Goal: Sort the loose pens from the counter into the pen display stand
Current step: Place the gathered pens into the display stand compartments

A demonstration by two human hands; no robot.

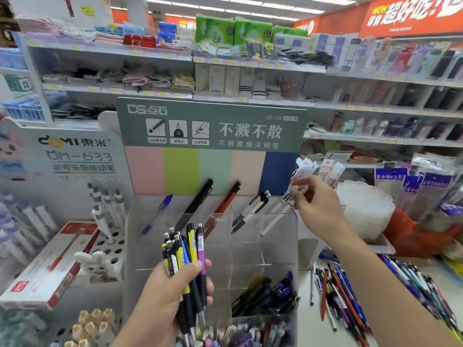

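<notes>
We see a pen display stand (250,251) of clear, shiny plastic. Its back board (213,123) looks like matt card. The pens (186,249) have smooth plastic bodies.

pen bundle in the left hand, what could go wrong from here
The left hand grips a fanned pen bundle over the clear display stand; one could slip into the wrong compartment. The right hand, pinching a white pen at the stand's top right slot, might knock the neighbouring white-and-black pens.

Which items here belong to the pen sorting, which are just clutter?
Job: pen bundle in left hand; pen pinched by right hand; clear display stand; loose pens on counter.
Clutter: white bowl; rabbit figure; DOMI stand.
</notes>
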